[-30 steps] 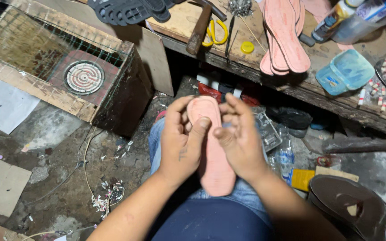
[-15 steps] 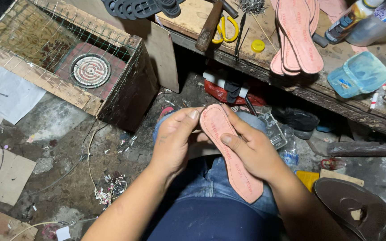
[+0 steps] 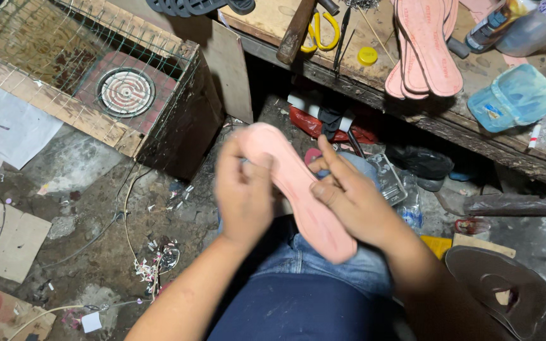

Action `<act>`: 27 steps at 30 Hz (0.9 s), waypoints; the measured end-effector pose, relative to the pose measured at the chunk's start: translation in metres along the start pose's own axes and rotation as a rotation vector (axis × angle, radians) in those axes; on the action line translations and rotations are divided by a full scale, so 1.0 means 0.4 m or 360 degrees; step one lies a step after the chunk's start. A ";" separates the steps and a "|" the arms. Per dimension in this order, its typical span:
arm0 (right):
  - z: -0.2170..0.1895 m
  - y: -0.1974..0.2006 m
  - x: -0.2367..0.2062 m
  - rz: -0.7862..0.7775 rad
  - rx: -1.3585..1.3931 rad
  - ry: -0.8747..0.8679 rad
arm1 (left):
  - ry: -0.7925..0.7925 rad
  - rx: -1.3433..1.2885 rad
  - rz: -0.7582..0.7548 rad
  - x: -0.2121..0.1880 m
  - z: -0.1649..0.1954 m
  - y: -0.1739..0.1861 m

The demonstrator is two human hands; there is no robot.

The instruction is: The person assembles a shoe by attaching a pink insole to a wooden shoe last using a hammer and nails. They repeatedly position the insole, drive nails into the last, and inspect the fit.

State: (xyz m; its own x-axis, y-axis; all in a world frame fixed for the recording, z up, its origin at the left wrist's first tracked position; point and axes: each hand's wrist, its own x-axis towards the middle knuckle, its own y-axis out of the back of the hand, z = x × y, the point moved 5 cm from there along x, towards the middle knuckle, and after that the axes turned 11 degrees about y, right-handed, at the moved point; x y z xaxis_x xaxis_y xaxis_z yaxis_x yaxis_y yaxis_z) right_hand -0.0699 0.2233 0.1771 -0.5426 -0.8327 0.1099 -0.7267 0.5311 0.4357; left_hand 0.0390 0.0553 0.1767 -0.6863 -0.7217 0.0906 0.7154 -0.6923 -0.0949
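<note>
Item: pink shoe insole (image 3: 298, 189), slanting eleven to five o'clock. Left hand (image 3: 242, 192) clasps its upper half, blurred; right hand (image 3: 349, 199) pinches its edge. Step: apparently pressing or flexing; a firm two-handed hold is needed next.

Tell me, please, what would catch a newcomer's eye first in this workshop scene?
First, the pink insole at centre, held over the lap by the left hand and right hand. Next, the stack of matching pink insoles on the wooden bench above, and the round coil heater in the wire-covered crate at upper left.
</note>
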 end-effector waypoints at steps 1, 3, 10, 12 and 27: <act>0.008 0.010 -0.002 0.0008 0.0115 -0.0007 | -0.0136 -0.0056 0.0113 0.019 0.011 0.028; 0.024 0.018 -0.009 0.0006 0.0429 -0.0100 | -0.0096 -0.0329 0.0259 0.070 0.012 0.088; 0.036 -0.066 -0.019 0.0198 0.1153 -0.0189 | 0.0555 -0.0552 -0.0426 0.010 -0.008 0.026; 0.031 -0.077 -0.017 0.0171 0.1199 -0.0111 | 0.0770 -0.0500 -0.0579 -0.025 -0.020 -0.011; 0.098 -0.098 -0.055 0.0729 0.0409 0.0087 | 0.0641 -0.0196 -0.0372 -0.063 0.019 -0.028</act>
State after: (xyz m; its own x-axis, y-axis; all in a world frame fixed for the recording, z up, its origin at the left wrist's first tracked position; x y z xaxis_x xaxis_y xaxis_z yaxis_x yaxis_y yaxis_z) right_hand -0.0460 0.2271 0.1224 -0.8109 -0.5098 0.2872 -0.5041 0.8579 0.0995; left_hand 0.0492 0.0812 0.1830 -0.8405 -0.4721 -0.2657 0.5316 -0.8132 -0.2369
